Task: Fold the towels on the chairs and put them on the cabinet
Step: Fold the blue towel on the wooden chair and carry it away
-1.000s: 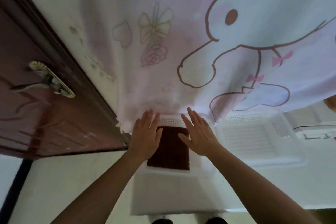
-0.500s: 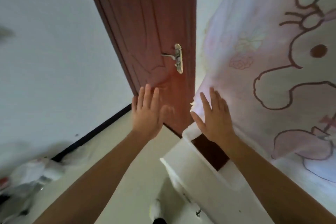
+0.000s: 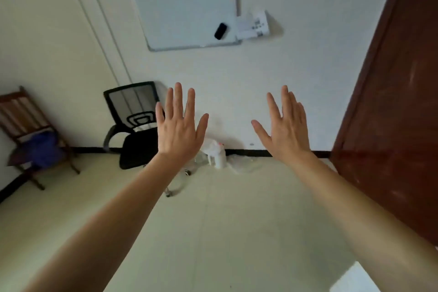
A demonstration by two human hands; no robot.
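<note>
The view has swung off the cabinet to the room; the left hand [image 3: 178, 129] and right hand [image 3: 285, 128] are spread flat and empty. What looks like a crumpled blue towel [image 3: 41, 148] lies on the brown wooden chair [image 3: 22, 123] at nine o'clock, well apart, nearer the left hand.

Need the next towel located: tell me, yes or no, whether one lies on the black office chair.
No: the black office chair has a bare seat, while the blue cloth lies on the wooden chair.
</note>
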